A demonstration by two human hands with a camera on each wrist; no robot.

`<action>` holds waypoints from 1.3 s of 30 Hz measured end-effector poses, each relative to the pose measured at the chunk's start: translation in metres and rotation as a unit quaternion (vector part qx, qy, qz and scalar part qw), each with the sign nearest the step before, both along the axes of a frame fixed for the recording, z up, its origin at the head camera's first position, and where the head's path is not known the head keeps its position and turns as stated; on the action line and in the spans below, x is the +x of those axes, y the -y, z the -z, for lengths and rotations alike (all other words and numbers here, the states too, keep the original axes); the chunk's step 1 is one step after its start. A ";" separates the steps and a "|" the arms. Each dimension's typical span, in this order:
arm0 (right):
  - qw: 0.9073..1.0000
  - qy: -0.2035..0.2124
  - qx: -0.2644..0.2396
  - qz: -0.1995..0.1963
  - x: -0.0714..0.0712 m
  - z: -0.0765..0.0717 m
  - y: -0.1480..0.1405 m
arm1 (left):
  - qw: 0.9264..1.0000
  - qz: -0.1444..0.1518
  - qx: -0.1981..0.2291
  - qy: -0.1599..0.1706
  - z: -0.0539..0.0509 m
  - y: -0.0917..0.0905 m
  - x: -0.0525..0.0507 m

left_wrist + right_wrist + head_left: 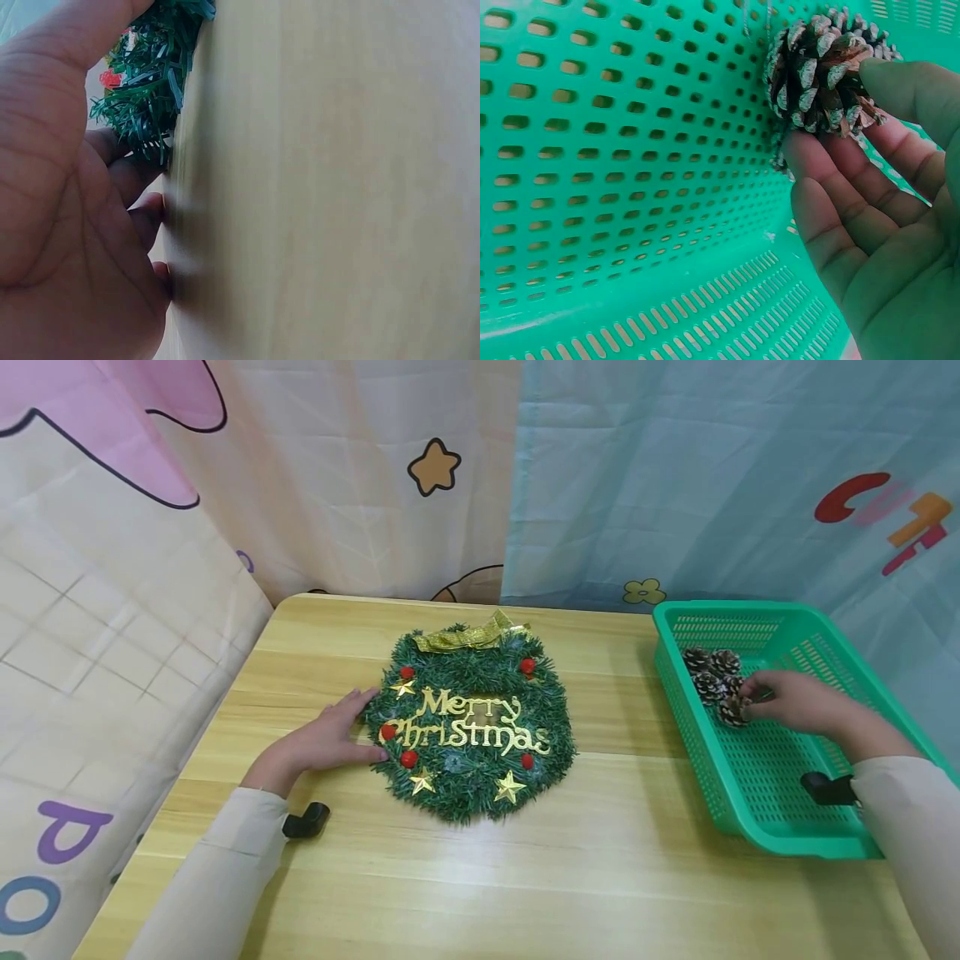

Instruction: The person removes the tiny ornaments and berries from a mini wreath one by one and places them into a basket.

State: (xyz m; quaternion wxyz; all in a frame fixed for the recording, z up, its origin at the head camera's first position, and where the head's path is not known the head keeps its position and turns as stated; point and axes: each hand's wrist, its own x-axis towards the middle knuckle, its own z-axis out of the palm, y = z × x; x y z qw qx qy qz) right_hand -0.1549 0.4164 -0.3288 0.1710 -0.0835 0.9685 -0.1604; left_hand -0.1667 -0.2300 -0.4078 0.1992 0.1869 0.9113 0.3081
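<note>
One brown pine cone with white tips is in the green plastic basket at the right of the desk, by the far edge, and the right hand pinches it with thumb and fingers. The left hand, loosely spread and not gripping, touches the round green wreath with gold words on the side nearest the desk's left edge. This looks like the picking-up step, so next it probably needs a gentle lift out.
</note>
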 end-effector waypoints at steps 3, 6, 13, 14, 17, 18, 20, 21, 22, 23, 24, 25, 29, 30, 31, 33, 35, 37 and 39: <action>1.000 -0.004 0.007 -0.004 0.000 0.001 0.001 | 1.000 0.000 0.002 -0.001 0.000 0.000 0.000; 1.000 -0.009 0.011 -0.009 -0.001 0.002 0.001 | 1.000 0.001 0.003 -0.002 0.001 0.000 0.000; 1.000 -0.013 0.009 -0.004 -0.001 0.006 0.002 | 1.000 -0.001 -0.002 0.003 0.001 0.000 -0.002; 1.000 -0.014 0.009 -0.004 -0.001 0.006 0.002 | 1.000 0.000 -0.001 0.002 0.001 0.000 -0.002; 1.000 -0.018 0.012 -0.004 -0.002 0.007 0.002 | 1.000 0.000 0.002 0.000 0.000 0.000 -0.001; 1.000 -0.020 0.014 -0.003 -0.002 0.007 0.002 | 1.000 0.001 0.003 0.000 0.000 0.000 -0.001; 1.000 -0.023 0.016 -0.003 -0.002 0.008 0.002 | 1.000 0.001 0.003 -0.002 0.000 0.000 -0.001; 1.000 -0.024 0.016 -0.002 -0.002 0.008 0.002 | 1.000 0.000 0.002 -0.002 0.000 0.000 0.000; 1.000 -0.025 0.015 -0.002 -0.002 0.008 0.001 | 1.000 0.000 0.002 -0.002 0.000 0.000 0.000; 1.000 -0.026 0.014 0.000 -0.002 0.008 0.001 | 1.000 -0.001 0.001 -0.002 0.000 0.000 0.000; 1.000 -0.026 0.012 -0.001 -0.003 0.008 0.001 | 1.000 -0.001 0.001 -0.002 0.000 0.000 0.000; 1.000 -0.026 0.011 -0.001 -0.003 0.008 0.001 | 1.000 -0.001 0.001 -0.002 -0.001 0.000 0.000; 0.999 -0.030 0.012 -0.001 -0.002 0.007 0.000 | 1.000 -0.002 0.003 0.000 -0.001 0.000 0.000; 0.999 -0.030 0.013 -0.001 -0.002 0.007 0.000 | 1.000 -0.001 0.005 0.000 -0.001 0.000 0.000; 0.999 -0.030 0.014 -0.001 -0.002 0.007 0.000 | 1.000 0.000 0.005 0.001 -0.001 0.000 0.000; 1.000 -0.028 0.014 0.000 -0.002 0.007 0.001 | 1.000 0.000 0.005 0.001 -0.001 0.000 0.000; 1.000 -0.024 0.012 0.002 -0.002 0.006 0.001 | 1.000 -0.001 0.004 0.001 0.000 0.000 0.000; 1.000 -0.023 0.011 0.005 -0.002 0.006 0.001 | 1.000 0.000 0.003 0.000 0.000 0.000 -0.001; 1.000 -0.022 0.008 0.009 -0.002 0.005 0.001 | 1.000 -0.001 0.000 0.000 0.001 0.000 -0.001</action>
